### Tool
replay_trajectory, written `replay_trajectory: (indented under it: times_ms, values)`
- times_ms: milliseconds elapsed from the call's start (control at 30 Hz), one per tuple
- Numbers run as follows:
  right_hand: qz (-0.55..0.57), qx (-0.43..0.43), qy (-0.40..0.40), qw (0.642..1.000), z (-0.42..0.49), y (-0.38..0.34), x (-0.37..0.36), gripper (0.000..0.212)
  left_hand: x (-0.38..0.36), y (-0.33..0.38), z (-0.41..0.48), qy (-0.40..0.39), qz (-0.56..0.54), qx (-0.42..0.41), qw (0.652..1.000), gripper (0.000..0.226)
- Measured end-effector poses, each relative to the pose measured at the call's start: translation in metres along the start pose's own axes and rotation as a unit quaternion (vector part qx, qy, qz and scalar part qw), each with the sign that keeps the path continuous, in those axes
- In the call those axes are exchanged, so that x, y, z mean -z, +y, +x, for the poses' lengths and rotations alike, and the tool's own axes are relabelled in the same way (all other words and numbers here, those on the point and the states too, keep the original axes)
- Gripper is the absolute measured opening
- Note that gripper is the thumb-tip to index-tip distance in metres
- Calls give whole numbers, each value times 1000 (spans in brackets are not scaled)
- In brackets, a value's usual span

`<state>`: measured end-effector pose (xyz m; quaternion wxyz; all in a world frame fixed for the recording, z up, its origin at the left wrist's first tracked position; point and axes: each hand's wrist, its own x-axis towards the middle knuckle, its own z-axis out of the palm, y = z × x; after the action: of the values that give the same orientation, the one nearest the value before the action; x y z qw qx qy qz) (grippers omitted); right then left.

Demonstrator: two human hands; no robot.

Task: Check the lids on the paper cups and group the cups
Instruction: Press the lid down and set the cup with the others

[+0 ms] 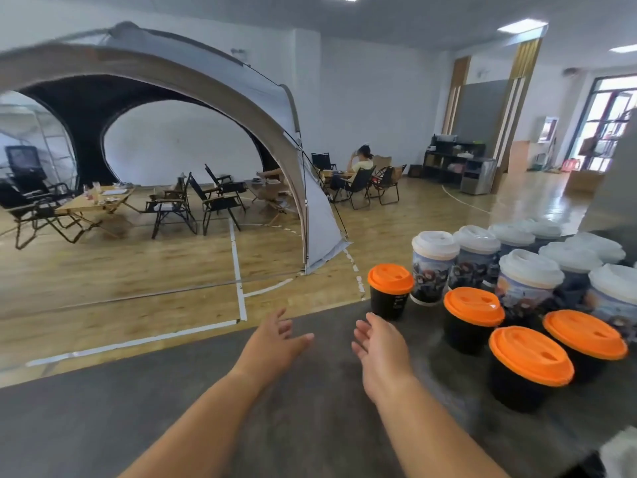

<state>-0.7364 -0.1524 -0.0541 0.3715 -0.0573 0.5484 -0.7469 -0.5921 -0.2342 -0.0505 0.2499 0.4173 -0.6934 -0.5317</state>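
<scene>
Several black paper cups with orange lids stand on the dark grey table (172, 426); the nearest to my hands (390, 292) is at the table's far edge, others (473, 319) (529, 367) (584, 343) sit to the right. Behind them stand several printed cups with white lids (434, 267) (529, 288). My left hand (275, 343) and my right hand (379, 353) hover over the table with fingers relaxed, holding nothing. The right hand's fingertips are just short of the nearest orange-lidded cup.
The table's far edge runs diagonally just beyond my hands, with wooden floor past it. A large tent (206, 132) with folding chairs and a low table stands in the room. A person (362, 167) sits at a table in the background.
</scene>
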Motion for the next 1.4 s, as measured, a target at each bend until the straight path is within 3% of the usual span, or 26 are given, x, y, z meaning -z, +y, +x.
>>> replay_trajectory:
  times_ms: [167,367,467,567,633,700,733,833,900,1000,1167,1400]
  values:
    - [-34,12,-100,994,-85,51,-97,12,113,-12,-84,46,-39,-45,997,76]
    - [-109,50,-262,958,-221,134,-221,10,275,-27,-220,112,-30,-180,977,61]
    - [-147,64,-306,939,-274,172,-270,13,351,-48,-271,208,-7,-226,951,44]
    - [-193,72,-314,927,-308,204,-305,20,405,-80,-292,356,31,-241,902,25]
    - [-228,73,-320,917,-325,221,-323,25,427,-105,-291,420,54,-226,877,29]
    - [-259,66,-333,904,-338,234,-336,32,441,-130,-283,435,56,-164,884,27]
    - [-273,64,-342,897,-343,240,-342,36,446,-145,-276,430,44,-118,894,28]
    - [-301,50,-367,879,-353,260,-351,46,447,-175,-263,346,-74,-17,935,60]
    - [-303,54,-374,875,-354,271,-351,47,439,-181,-259,303,-133,4,944,57]
    - [-311,80,-369,872,-351,268,-342,47,424,-174,-254,263,-161,-2,951,47]
    - [-248,137,-319,904,-322,222,-296,37,370,-138,-231,204,-175,-61,961,44]
    - [-248,145,-241,927,-263,174,-218,32,270,-111,-184,148,-164,-74,973,28]
